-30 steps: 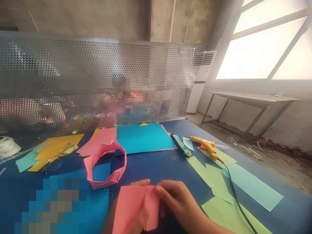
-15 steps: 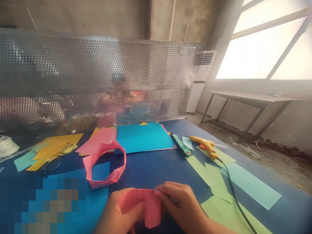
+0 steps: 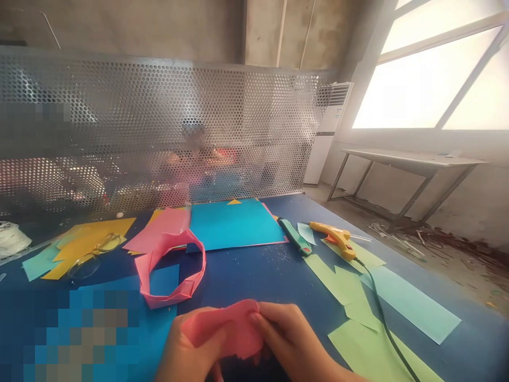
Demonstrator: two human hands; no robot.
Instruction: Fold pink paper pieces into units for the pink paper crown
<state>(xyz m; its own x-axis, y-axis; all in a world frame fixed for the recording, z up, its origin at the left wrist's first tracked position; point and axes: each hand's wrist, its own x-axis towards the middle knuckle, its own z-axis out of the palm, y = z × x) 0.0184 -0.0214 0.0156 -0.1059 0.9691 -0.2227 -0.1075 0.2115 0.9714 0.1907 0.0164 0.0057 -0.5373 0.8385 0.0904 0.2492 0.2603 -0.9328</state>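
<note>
Low in the middle of the head view, a curved pink paper strip [image 3: 238, 331] is held between both hands. My left hand [image 3: 194, 345] is closed on its left part, the thumb pressing inside the curve. My right hand [image 3: 290, 334] pinches the right end between thumb and fingers. Part of the strip is hidden behind my fingers. A folded pink paper ring [image 3: 194, 286] lies beyond my left hand on the table, overlapping a blue sheet [image 3: 159, 329].
On the dark blue table [image 3: 246, 276] lie a bright blue sheet [image 3: 238, 225], a green-handled cutter [image 3: 296, 237], a yellow glue gun [image 3: 334, 236] with its cord, light green paper [image 3: 353, 297] and eyeglasses [image 3: 95, 254]. A perforated metal screen [image 3: 159, 132] borders the back; a person shows dimly through it.
The pink strip has turned in my hands: its hanging end has swung upward and its right edge is bent over. My right hand has shifted slightly with it.
</note>
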